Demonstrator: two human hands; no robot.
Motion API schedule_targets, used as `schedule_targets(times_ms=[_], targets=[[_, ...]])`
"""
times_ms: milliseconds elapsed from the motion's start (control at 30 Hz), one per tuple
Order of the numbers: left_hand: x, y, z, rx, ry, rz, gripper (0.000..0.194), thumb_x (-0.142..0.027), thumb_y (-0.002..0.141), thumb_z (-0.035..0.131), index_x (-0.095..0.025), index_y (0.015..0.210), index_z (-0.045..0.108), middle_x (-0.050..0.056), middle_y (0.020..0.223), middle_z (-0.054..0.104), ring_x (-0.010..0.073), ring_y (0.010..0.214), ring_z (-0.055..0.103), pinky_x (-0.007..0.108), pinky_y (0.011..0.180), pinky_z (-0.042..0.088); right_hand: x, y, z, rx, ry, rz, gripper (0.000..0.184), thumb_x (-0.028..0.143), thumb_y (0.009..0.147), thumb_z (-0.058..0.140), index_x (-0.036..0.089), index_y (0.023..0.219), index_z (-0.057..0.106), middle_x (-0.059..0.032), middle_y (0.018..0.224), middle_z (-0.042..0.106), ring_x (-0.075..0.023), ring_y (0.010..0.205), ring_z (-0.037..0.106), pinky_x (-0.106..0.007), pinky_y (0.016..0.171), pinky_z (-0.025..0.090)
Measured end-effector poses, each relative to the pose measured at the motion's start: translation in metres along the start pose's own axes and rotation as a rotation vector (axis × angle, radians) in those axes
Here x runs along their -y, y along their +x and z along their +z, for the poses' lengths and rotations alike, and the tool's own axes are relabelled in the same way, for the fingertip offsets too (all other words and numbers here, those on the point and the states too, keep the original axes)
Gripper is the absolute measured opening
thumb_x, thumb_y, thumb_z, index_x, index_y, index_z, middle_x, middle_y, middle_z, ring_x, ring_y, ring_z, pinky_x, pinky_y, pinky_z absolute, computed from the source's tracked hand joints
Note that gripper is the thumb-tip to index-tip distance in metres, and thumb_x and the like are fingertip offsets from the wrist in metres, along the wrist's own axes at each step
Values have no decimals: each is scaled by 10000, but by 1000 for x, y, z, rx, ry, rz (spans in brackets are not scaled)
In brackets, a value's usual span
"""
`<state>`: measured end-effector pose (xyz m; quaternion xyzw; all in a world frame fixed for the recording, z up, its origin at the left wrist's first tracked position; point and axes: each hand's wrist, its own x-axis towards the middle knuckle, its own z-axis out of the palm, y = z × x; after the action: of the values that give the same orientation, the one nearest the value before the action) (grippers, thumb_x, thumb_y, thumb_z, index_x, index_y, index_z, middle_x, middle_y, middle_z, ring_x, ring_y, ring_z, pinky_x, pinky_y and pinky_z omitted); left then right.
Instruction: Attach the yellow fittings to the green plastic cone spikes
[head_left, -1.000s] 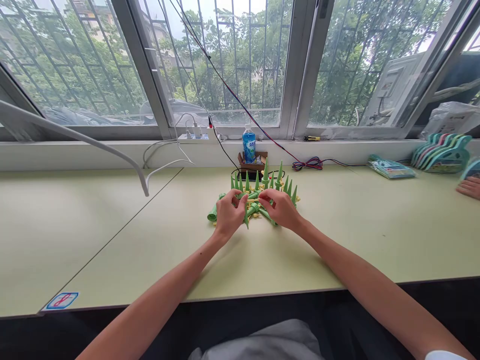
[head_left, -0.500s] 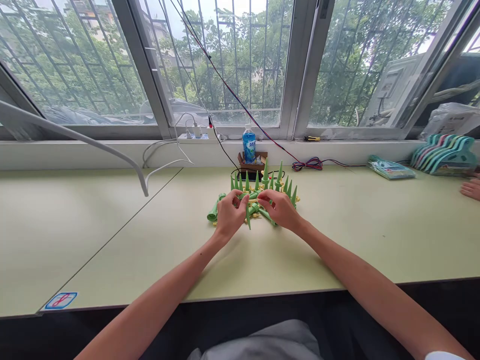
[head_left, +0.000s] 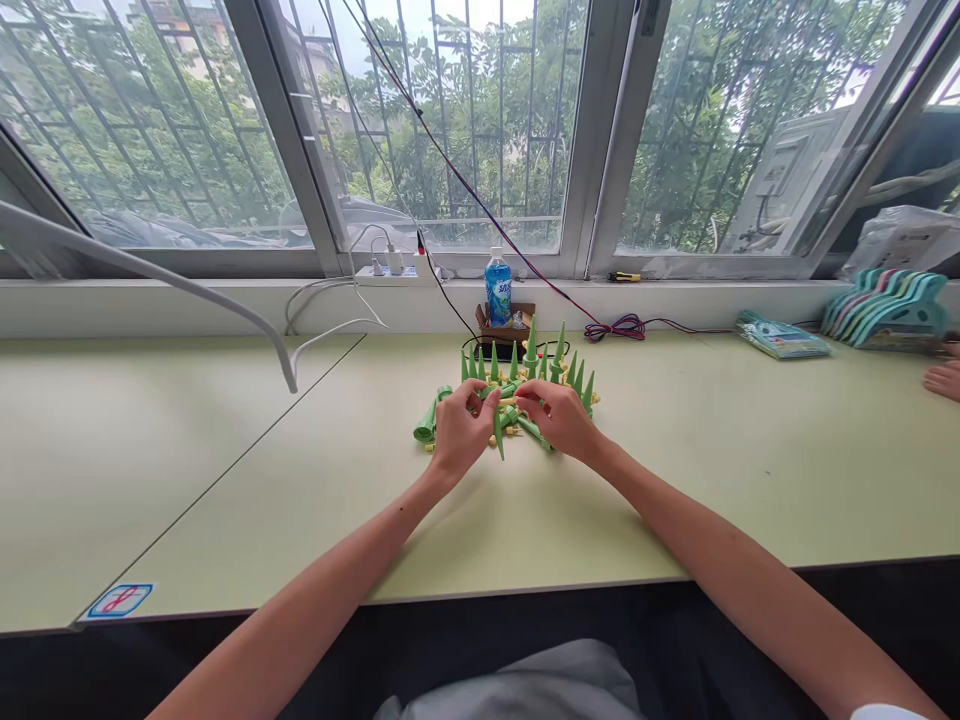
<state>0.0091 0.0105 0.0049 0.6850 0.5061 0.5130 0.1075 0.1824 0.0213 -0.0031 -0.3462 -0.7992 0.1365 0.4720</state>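
My left hand [head_left: 460, 425] is closed, with thumb and fingers pinched around a tapered green plastic spike [head_left: 499, 438] that points down toward me. A short pale yellow plastic piece [head_left: 508, 401] spans the gap between both hands. Its right end is pinched by the thumb and fingertips of my right hand [head_left: 561, 414]. Whether the yellow piece is joined to the spike, I cannot tell. Behind and below my hands lies a pile of green spikes [head_left: 494, 364], several standing upright, mixed with small yellow parts [head_left: 513, 431]. A green tube with a wide open end [head_left: 425, 428] lies left of my left hand.
A blue bottle [head_left: 498, 290] stands in a small brown box [head_left: 487, 318] behind the pile. Cables [head_left: 616, 327] run along the sill. Packaged teal items [head_left: 784, 335] and a row of teal hangers [head_left: 885, 312] lie right, near another person's hand [head_left: 943, 379].
The tip of the green spike has tilted very slightly to the right. Both hands hold nearly the same place.
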Motion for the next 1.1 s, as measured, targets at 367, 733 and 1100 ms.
schedule_targets(times_ms=[367, 733, 1100], targets=[[-3, -1, 0, 27, -13, 1, 267, -445, 851, 540, -186, 828, 598, -50, 527, 450, 102, 496, 393, 239, 544, 345, 1, 0, 1, 23, -5, 8, 189, 306, 940, 468, 186, 892, 606, -34, 766, 632, -144, 659, 569, -259, 619, 447], [-9, -3, -3, 104, -87, -48, 315, -429, 779, 630, -178, 967, 592, -51, 593, 513, 103, 534, 477, 233, 561, 388, -1, 1, 0, -5, -7, 1, 157, 269, 931, 485, 175, 886, 602, -28, 753, 630, -133, 655, 552, -238, 601, 425], [-5, -2, -1, 120, -111, -22, 388, -368, 717, 696, -176, 1032, 578, -58, 624, 503, 90, 517, 484, 221, 533, 396, 0, 1, -1, -22, -19, 2, 158, 288, 928, 497, 177, 916, 609, -34, 782, 633, -141, 685, 559, -246, 601, 431]])
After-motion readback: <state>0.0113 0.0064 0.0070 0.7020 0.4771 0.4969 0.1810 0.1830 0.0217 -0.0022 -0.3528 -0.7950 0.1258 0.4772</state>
